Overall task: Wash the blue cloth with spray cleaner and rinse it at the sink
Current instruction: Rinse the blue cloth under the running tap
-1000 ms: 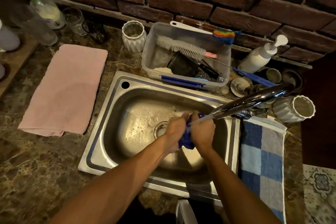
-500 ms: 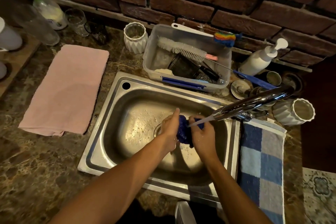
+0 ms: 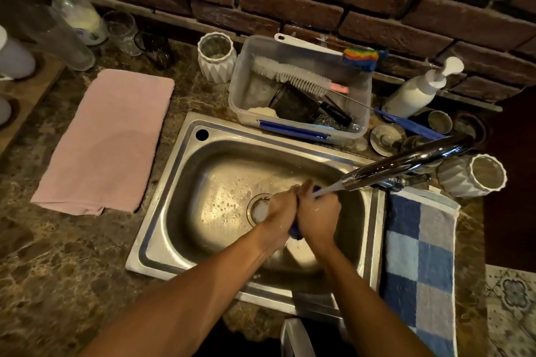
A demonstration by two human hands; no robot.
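Both hands over the steel sink (image 3: 162, 229), pressed together around the blue cloth (image 3: 295, 231). My left hand (image 3: 280, 211) and right hand (image 3: 319, 213) are each clenched tight on it, palms facing, thumbs up top. Cloth is almost fully hidden between them; only a bit of blue pokes out below the heels of my palms and a sliver near the fingertips. Water stream (image 3: 327, 190) from the chrome faucet (image 3: 406, 161) lands right at the top of my right hand where the cloth peeks out. Hands sit just right of the drain (image 3: 256, 207), which has foam in it; droplets and suds scattered on the basin floor.

Pink towel (image 3: 107, 142) flat on the counter left of the sink. Blue checked towel (image 3: 420, 264) draped at the sink's right edge. Clear plastic tub (image 3: 362, 113) behind the sink holds a white bottle brush (image 3: 293, 75) and other scrubbers. White pump bottle (image 3: 417, 90) leans at the brick wall, back right. Spray bottle (image 3: 78, 13) with green top at far back left, well apart from my hands.
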